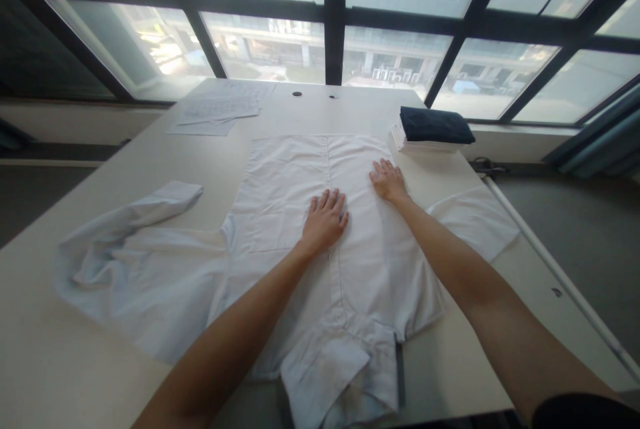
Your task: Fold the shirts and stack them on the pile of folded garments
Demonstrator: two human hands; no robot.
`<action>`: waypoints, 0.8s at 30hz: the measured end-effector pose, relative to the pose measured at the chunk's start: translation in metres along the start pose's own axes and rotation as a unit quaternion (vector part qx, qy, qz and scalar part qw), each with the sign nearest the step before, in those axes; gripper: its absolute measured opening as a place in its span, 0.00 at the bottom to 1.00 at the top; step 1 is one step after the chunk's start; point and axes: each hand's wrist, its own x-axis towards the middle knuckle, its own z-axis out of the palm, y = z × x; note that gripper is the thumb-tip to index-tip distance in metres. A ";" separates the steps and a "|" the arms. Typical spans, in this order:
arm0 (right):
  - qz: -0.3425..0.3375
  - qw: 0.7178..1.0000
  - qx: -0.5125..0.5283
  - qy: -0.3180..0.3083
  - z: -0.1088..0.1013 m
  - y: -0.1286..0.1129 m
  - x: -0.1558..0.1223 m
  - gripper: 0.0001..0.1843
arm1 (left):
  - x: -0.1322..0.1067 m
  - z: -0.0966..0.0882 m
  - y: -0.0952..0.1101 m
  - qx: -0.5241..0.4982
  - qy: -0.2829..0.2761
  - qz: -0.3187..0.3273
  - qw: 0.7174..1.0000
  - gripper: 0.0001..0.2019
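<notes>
A white button-up shirt (285,182) lies front side up across the table, its collar (345,355) toward me and hanging at the near edge. Its left-hand sleeve (165,262) is spread out and crumpled, with the end folded back. The other sleeve (470,222) sticks out on the right, partly behind my forearm. My left hand (325,221) rests flat on the shirt beside the button placket, fingers stretched out. Farther up and to the right, my right hand (388,179) also lies flat on the cloth with its fingers spread. Neither hand grips anything.
Folded dark blue cloth (435,125) sits on a white stack (425,144) at the back right of the white table (360,109). Printed papers (220,109) lie at the back left. Dark-framed windows (334,15) stand beyond the table. A white pole (555,269) runs along the right edge.
</notes>
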 end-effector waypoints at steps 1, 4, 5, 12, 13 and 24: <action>0.001 1.000 -0.002 0.000 0.000 0.000 0.000 0.33 | 0.000 0.000 0.000 0.000 0.001 0.001 1.000 0.30; 0.000 1.000 -0.006 0.001 0.001 0.000 0.000 0.33 | 0.001 0.000 0.000 -0.002 -0.001 0.003 1.000 0.30; 0.000 1.000 -0.005 0.002 0.001 0.000 0.000 0.33 | 0.001 0.000 0.000 -0.002 -0.002 0.002 1.000 0.30; -0.002 1.000 0.002 0.007 -0.001 -0.001 -0.001 0.32 | 0.000 0.000 0.000 0.001 0.001 0.001 1.000 0.30; -0.001 1.000 0.001 0.007 -0.001 -0.001 -0.001 0.32 | 0.000 0.000 0.000 0.002 0.003 0.002 1.000 0.30; -0.003 1.000 0.004 0.009 0.000 0.000 -0.001 0.33 | 0.001 0.000 0.000 0.001 -0.001 0.002 1.000 0.30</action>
